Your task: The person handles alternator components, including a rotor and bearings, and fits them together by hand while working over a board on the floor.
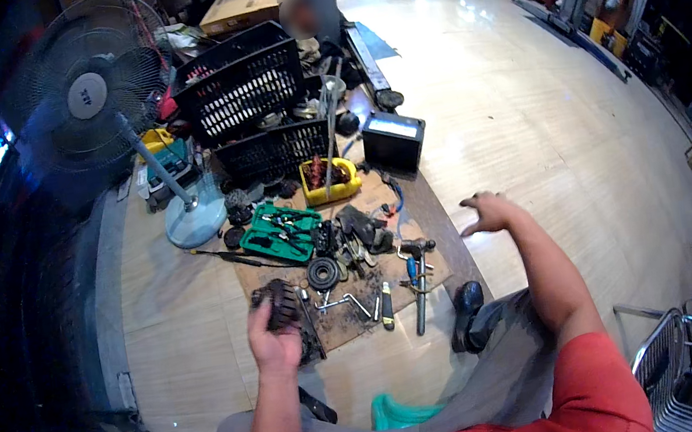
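My left hand [271, 340] grips a dark, grooved round part [279, 301] at the left front of a dirty cardboard sheet [353, 328]. My right hand [487, 212] is in the air to the right of the cardboard, fingers apart and empty. Between them lie a black ring-shaped part [322, 273], a hammer [422, 302] with blue-handled tools, a yellow-and-black handled tool [386, 306], bent metal wrenches [351, 299], dirty dark gloves [359, 230] and an open green tool case [279, 233]. A yellow container [331, 190] with reddish contents stands behind them.
A standing fan [88, 96] is at left, beside black crates [235, 81] and a cardboard box [240, 8]. A black box [392, 145] stands at back right. A teal plastic stool [391, 413] is below me; metal chairs [675, 355] are at lower right. Tiled floor [533, 101] extends right.
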`<state>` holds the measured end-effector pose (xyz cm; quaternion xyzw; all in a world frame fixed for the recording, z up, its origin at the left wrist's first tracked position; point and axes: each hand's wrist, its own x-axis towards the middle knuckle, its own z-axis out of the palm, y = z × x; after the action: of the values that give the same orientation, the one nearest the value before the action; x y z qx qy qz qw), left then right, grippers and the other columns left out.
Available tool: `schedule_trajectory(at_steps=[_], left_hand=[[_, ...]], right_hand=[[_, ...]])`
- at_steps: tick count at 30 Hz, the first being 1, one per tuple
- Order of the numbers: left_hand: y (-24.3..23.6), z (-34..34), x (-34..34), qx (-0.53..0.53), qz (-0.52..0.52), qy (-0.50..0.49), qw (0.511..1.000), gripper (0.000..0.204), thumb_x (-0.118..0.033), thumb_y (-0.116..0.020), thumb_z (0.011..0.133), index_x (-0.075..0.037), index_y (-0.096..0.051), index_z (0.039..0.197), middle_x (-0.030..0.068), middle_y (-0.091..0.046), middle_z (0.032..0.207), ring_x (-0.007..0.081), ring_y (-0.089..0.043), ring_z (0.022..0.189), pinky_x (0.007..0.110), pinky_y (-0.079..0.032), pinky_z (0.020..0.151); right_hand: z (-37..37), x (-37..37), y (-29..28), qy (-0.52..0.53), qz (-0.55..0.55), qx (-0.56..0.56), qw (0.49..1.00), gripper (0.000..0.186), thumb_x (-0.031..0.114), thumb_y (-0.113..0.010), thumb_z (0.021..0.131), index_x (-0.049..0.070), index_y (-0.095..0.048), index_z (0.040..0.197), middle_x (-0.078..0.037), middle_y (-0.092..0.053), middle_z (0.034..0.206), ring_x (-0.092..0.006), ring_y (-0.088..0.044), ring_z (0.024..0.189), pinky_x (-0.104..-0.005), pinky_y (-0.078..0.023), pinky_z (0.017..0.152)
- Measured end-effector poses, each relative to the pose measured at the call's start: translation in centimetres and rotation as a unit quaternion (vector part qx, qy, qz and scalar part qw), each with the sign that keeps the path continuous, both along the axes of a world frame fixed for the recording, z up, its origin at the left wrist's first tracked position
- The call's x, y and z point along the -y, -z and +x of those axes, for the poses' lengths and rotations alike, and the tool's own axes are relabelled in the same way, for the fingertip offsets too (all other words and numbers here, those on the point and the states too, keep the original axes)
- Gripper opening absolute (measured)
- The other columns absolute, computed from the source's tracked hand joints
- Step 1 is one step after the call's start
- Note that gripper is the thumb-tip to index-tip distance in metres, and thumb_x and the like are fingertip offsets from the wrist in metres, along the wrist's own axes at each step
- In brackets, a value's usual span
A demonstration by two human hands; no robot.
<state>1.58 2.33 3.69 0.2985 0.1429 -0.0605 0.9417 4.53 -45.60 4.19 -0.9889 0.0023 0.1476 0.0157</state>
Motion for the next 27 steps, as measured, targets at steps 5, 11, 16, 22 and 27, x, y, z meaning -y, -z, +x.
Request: schedule_trajectory(at_steps=[5, 11, 16, 22, 27], left_hand=[[-0.3, -1.9, 3.7, 0.031, 0.032, 0.048, 0.998, 0.037, 0.003, -0.056, 0.084, -0.003, -0.048, 0.12, 0.0118, -0.061, 0.109, 0.0253, -0.063, 0.098, 0.038, -0.054, 0.085], [-0.6, -2.9, 5.1, 0.074, 0.081, 0.102, 0.989, 0.047, 0.006, -0.058, 0.08, -0.002, -0.046, 0.124, 0.0119, -0.06, 0.111, 0.0251, -0.061, 0.101, 0.039, -0.051, 0.09], [-1.7, -3.1, 4.2, 0.077, 0.08, 0.103, 0.988, 0.049, 0.005, -0.054, 0.08, 0.0, -0.044, 0.127, 0.013, -0.059, 0.113, 0.026, -0.061, 0.102, 0.039, -0.05, 0.092], [-1.9, -3.1, 2.7, 0.082, 0.056, 0.113, 0.989, 0.045, 0.007, -0.056, 0.078, 0.002, -0.044, 0.122, 0.0142, -0.06, 0.109, 0.0246, -0.061, 0.1, 0.037, -0.05, 0.091], [-2.2, -3.3, 2.4, 0.09, 0.133, 0.146, 0.976, 0.049, 0.006, -0.061, 0.076, -0.001, -0.045, 0.122, 0.0131, -0.06, 0.109, 0.0242, -0.061, 0.099, 0.037, -0.052, 0.088]], right_hand=[[0.3, -11.6, 0.8, -0.168, 0.272, 0.012, 0.947, 0.095, 0.053, -0.072, 0.074, 0.001, -0.033, 0.143, -0.025, -0.043, 0.14, -0.0398, -0.046, 0.125, -0.0421, -0.038, 0.105], [-3.5, -22.8, 0.6, -0.227, 0.48, 0.03, 0.847, 0.072, 0.022, -0.063, 0.087, 0.002, -0.027, 0.145, -0.027, -0.056, 0.122, -0.0372, -0.056, 0.112, -0.0394, -0.044, 0.096], [-2.5, -23.3, -2.3, -0.124, 0.559, -0.126, 0.81, 0.032, 0.018, -0.056, 0.094, 0.001, -0.055, 0.121, -0.008, -0.065, 0.092, -0.0127, -0.056, 0.084, -0.0316, -0.048, 0.077], [-1.6, -22.2, -2.0, -0.177, 0.533, -0.101, 0.821, 0.024, 0.02, -0.055, 0.095, 0.001, -0.062, 0.107, -0.011, -0.065, 0.083, -0.0166, -0.059, 0.077, -0.0338, -0.048, 0.071], [-1.2, -21.5, -3.2, -0.249, 0.46, -0.016, 0.852, 0.021, 0.021, -0.056, 0.094, 0.001, -0.062, 0.099, -0.018, -0.064, 0.083, -0.0298, -0.063, 0.074, -0.0373, -0.049, 0.068]])
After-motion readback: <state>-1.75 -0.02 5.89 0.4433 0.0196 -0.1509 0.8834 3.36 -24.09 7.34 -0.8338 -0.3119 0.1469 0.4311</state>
